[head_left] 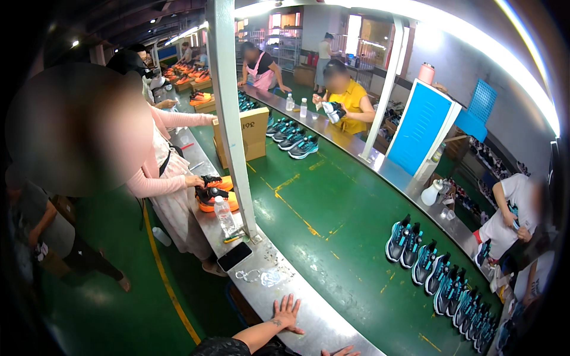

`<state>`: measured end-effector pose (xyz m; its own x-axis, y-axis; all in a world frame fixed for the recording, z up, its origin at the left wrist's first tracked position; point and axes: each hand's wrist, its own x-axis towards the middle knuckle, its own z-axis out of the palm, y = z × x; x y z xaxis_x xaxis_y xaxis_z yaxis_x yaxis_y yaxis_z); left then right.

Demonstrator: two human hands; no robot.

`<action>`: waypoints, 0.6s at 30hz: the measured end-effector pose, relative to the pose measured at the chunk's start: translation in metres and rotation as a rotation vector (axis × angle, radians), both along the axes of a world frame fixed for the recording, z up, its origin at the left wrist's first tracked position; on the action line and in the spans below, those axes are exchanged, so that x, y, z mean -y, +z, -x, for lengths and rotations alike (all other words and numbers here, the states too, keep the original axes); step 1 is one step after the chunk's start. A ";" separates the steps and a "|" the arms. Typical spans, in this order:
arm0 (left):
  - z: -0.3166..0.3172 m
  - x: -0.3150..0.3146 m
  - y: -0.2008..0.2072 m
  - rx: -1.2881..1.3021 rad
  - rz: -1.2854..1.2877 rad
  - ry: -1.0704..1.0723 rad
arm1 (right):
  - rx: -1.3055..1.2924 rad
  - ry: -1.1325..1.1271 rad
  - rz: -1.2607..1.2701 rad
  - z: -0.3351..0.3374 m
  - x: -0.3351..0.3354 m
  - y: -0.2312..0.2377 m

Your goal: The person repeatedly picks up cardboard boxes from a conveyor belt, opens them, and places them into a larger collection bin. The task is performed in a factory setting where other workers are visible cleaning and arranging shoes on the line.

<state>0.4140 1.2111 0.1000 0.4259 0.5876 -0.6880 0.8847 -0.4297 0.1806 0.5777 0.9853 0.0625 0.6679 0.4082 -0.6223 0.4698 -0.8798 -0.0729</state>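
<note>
My left hand point(287, 314) lies flat on the metal ledge point(309, 329) in front of me, fingers spread and nothing in them. At the lower edge of the picture only the fingers of my right hand point(342, 351) show, stretched out over the ledge; the rest of it is cut off. Beyond my left hand are a small clear plastic item point(271, 278) and a looped pale cord point(248, 275). A dark-screened phone point(235, 256) rests a little farther along, at the ledge's outer edge.
Dark sneakers with teal trim point(424, 267) stand in a row on the green belt point(332, 213). A clear bottle point(224, 215), orange shoes point(217, 200) and a cardboard box point(252, 133) sit past the phone. A white post point(228, 118) rises there. Co-workers line both sides.
</note>
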 end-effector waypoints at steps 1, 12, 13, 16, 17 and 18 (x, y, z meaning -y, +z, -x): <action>0.000 0.000 0.000 0.000 -0.001 0.000 | -0.016 0.020 0.024 -0.001 -0.001 0.001; 0.000 -0.001 -0.002 -0.009 -0.020 -0.013 | -0.029 0.039 -0.002 -0.001 -0.004 0.005; 0.001 -0.001 -0.004 -0.002 -0.022 -0.013 | -0.031 0.038 0.000 -0.001 -0.004 0.005; 0.002 0.000 -0.001 0.005 -0.017 -0.006 | -0.045 0.046 -0.008 0.001 -0.005 0.014; 0.003 -0.001 0.000 0.007 -0.006 -0.007 | -0.055 0.048 -0.013 0.001 -0.007 0.016; 0.001 -0.001 0.001 0.007 -0.014 -0.003 | -0.054 0.052 -0.020 -0.001 -0.006 0.009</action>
<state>0.4134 1.2124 0.1007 0.4324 0.5958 -0.6769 0.8823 -0.4344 0.1812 0.5785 0.9914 0.0718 0.6109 0.4543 -0.6484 0.5099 -0.8523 -0.1168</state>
